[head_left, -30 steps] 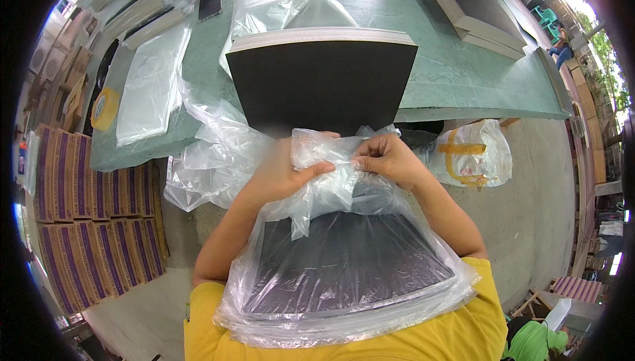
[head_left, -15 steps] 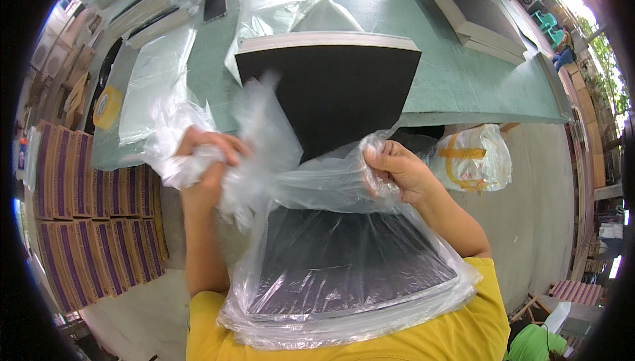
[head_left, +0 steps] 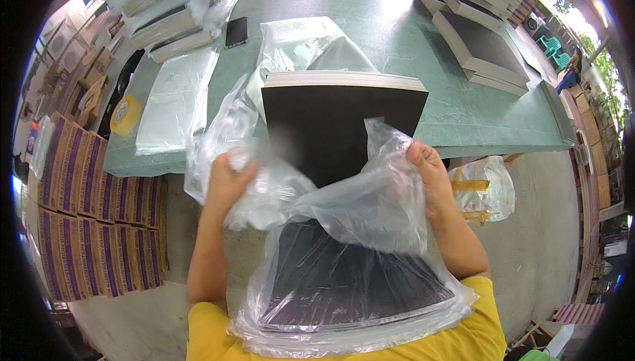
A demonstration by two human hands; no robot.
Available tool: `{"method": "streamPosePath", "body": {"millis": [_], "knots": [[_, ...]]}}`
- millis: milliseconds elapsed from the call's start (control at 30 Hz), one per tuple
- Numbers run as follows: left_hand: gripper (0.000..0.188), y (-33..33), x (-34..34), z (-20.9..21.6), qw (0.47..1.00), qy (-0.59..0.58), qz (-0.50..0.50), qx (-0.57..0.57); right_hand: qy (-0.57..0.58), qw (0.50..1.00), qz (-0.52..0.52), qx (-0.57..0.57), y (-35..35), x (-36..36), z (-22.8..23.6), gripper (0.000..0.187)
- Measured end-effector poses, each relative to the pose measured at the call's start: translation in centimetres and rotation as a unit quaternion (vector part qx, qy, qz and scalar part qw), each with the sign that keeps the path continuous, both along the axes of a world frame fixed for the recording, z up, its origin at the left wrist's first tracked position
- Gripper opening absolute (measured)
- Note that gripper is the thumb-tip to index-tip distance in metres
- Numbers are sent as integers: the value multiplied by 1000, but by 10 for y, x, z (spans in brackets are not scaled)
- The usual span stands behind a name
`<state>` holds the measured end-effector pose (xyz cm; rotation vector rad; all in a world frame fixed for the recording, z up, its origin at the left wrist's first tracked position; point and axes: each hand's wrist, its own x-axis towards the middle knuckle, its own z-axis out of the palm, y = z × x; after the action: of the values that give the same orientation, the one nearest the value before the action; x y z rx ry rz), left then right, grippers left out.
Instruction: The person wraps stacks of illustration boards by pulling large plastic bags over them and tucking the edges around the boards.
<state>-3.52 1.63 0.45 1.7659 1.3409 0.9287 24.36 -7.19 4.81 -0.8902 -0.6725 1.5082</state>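
A thick black-covered block with white page edges, like a book (head_left: 347, 120), leans between me and the table. A clear plastic bag (head_left: 397, 202) is bunched across its lower part. More clear plastic wraps a black-covered flat thing (head_left: 350, 281) against my yellow shirt; whether it is the same piece, I cannot tell. My left hand (head_left: 229, 181) is closed on crumpled plastic left of the book, its fingertips partly hidden. On the right, my right hand (head_left: 430, 172) pinches the bag's raised edge between thumb and fingers.
Beyond the book, a green table (head_left: 377, 4) holds a loose plastic sheet (head_left: 297, 40), a phone (head_left: 236, 32), flat bags (head_left: 175, 100) and a tape roll (head_left: 124, 115). Black-covered books (head_left: 486, 47) stack at right, wrapped stacks (head_left: 169, 14) at left. Cartons (head_left: 86, 248) stand left; a taped bundle (head_left: 486, 192) sits below the table.
Both hands have moved apart, and the plastic stretched between them now hangs looser, with a flap raised near my right hand. The view has shifted, showing more of the table's far side.
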Motion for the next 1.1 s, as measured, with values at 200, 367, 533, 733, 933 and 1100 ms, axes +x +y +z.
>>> {"method": "streamPosePath", "body": {"millis": [200, 367, 533, 733, 933, 1100], "knots": [[19, -27, 54, 61, 946, -110, -305, -32, -34, 992, 117, 40, 9, -29, -13, 25], [14, -17, 39, 4, 983, -34, -145, 112, 82, 994, 57, 53, 9, -15, -3, 28], [20, 2, -14, 38, 986, 96, 17, 132, -187, 979, 45, 64, 2, 9, 1, 24], [32, -43, 93, 49, 887, 60, -446, 106, -402, 835, -105, 360, 0, -11, 44, 34], [8, -33, 86, 71, 940, -119, -283, -149, -401, 886, 81, 217, 13, -4, 6, 42], [12, -25, 70, 66, 888, -297, -143, -319, -353, 866, 288, 203, 11, -2, 6, 24]]}}
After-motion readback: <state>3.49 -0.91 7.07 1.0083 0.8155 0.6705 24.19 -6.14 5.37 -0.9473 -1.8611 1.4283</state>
